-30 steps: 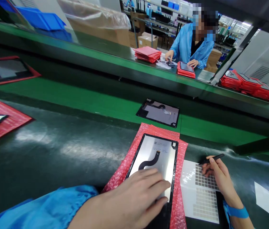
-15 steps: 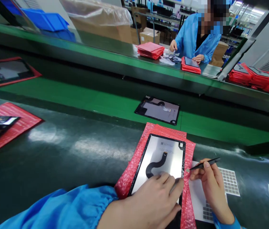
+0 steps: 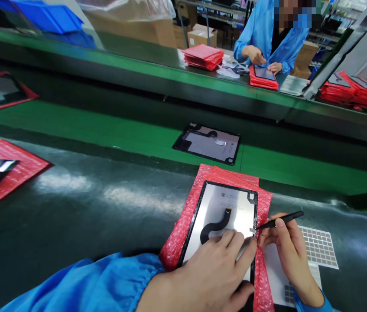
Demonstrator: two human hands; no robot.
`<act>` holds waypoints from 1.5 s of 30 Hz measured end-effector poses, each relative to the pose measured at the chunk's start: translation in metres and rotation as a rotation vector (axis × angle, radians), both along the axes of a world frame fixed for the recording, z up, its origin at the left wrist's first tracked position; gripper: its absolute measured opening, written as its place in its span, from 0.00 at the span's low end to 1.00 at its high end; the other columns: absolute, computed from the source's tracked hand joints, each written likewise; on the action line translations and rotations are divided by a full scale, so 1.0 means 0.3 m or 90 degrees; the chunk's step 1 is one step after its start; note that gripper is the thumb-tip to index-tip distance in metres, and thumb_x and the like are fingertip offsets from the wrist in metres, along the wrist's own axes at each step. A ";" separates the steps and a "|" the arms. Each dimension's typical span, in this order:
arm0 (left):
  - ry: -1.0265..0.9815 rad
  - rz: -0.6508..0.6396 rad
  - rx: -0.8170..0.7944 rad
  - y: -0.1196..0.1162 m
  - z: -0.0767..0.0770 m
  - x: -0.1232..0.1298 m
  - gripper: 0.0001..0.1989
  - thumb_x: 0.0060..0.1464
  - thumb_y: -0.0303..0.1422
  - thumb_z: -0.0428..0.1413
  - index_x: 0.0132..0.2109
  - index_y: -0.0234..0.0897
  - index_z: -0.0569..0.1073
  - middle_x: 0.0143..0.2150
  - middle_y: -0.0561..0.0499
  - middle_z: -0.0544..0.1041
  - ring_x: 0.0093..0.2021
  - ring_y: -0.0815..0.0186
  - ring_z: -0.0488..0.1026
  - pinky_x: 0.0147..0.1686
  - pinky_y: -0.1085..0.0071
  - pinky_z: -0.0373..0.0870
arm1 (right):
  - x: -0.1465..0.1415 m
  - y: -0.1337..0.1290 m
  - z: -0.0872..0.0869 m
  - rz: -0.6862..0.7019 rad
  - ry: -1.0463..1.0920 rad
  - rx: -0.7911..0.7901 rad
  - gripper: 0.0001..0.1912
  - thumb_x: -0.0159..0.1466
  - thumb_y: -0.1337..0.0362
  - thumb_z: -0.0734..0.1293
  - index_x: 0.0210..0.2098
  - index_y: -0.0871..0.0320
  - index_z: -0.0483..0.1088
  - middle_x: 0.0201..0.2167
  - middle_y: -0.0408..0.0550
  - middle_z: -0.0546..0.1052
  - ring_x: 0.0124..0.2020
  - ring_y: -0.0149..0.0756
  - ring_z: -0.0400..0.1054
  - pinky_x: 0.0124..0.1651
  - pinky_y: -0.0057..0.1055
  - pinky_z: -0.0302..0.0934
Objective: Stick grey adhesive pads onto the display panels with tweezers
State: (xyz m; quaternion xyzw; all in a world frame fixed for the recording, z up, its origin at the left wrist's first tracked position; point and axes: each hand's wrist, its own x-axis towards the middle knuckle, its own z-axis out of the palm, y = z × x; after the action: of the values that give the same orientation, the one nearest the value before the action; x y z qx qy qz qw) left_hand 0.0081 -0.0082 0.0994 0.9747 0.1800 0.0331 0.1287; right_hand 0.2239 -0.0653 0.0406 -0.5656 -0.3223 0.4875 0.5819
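Note:
A tablet screen panel (image 3: pixel 235 201), silver back up with a black frame and a curved black ribbon cable (image 3: pixel 214 227), lies on red bubble wrap bags (image 3: pixel 264 199). My left hand (image 3: pixel 207 264) rests across its lower part, fingers stretched out and hiding that area. Black tweezers (image 3: pixel 284 219) are pinched in my right hand (image 3: pixel 285 247), just right of the panel. Their tip meets the panel's right edge, where a small greyish piece (image 3: pixel 252 230) shows. Beneath and beside my right hand lie white sheets with grids of small grey squares (image 3: pixel 321 248).
A second screen panel (image 3: pixel 214 145) lies on the green strip (image 3: pixel 138 138) beyond. More panels on red bags sit at the left. Across the bench a person in a blue smock (image 3: pixel 264 39) handles a panel on a red stack (image 3: pixel 264 81). Another red stack (image 3: pixel 203 57) stands nearby.
My right hand's tweezers have moved from above the red bag onto the panel's right edge, bringing the small piece there. My left hand stays on the panel. The view has shifted slightly.

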 end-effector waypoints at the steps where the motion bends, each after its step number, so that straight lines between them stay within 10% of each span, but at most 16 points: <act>1: -0.003 0.005 -0.001 0.000 -0.003 0.000 0.30 0.69 0.44 0.52 0.67 0.25 0.66 0.57 0.35 0.76 0.49 0.46 0.74 0.44 0.50 0.80 | 0.000 0.000 0.000 0.002 0.006 -0.001 0.13 0.75 0.49 0.68 0.49 0.51 0.72 0.30 0.44 0.82 0.26 0.37 0.78 0.30 0.33 0.74; 33: 0.029 0.016 0.006 0.003 -0.006 0.006 0.36 0.69 0.47 0.51 0.71 0.19 0.63 0.62 0.30 0.75 0.54 0.44 0.76 0.47 0.51 0.81 | 0.002 -0.008 -0.021 -0.009 0.032 -0.006 0.11 0.76 0.52 0.68 0.50 0.51 0.72 0.31 0.44 0.83 0.32 0.36 0.80 0.31 0.29 0.74; 45: 0.051 0.051 -0.120 0.032 0.027 0.017 0.37 0.63 0.44 0.59 0.70 0.24 0.65 0.58 0.33 0.76 0.49 0.45 0.78 0.45 0.48 0.83 | 0.135 -0.121 0.060 -0.099 -0.141 0.085 0.06 0.77 0.57 0.66 0.49 0.51 0.73 0.28 0.46 0.84 0.25 0.40 0.79 0.27 0.32 0.74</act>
State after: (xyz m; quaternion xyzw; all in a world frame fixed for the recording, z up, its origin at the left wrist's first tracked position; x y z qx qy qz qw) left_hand 0.0131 0.0014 0.1075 0.9509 0.2258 -0.0175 0.2110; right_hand 0.2643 -0.1015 0.0586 -0.5993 -0.3712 0.3530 0.6152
